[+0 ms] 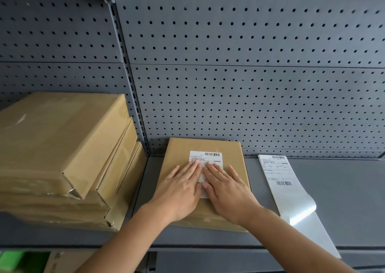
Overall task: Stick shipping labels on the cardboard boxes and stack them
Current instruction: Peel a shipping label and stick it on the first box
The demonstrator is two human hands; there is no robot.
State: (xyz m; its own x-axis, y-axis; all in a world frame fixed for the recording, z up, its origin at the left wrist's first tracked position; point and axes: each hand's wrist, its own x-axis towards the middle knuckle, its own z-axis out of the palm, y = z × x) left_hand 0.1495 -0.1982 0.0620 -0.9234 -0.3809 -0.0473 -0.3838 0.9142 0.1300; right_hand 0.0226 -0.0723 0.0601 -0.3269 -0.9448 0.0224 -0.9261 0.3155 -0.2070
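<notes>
A flat cardboard box (pixel 179 154) lies on the grey shelf (pixel 343 189) in the middle of the view. A white shipping label (pixel 208 158) with a barcode sits on its top. My left hand (pixel 183 187) and my right hand (pixel 227 189) both lie flat on the label, palms down, fingers spread and side by side, covering its lower half. To the right of the box lies a strip of labels (pixel 279 175) on shiny backing paper, its near end peeled bare and curling.
A stack of three taped cardboard boxes (pixel 62 143) stands at the left of the shelf, close to the single box. A grey pegboard wall (pixel 250 75) closes the back. Below the shelf edge, a cardboard box (pixel 62 262) and something green (pixel 12 260) show.
</notes>
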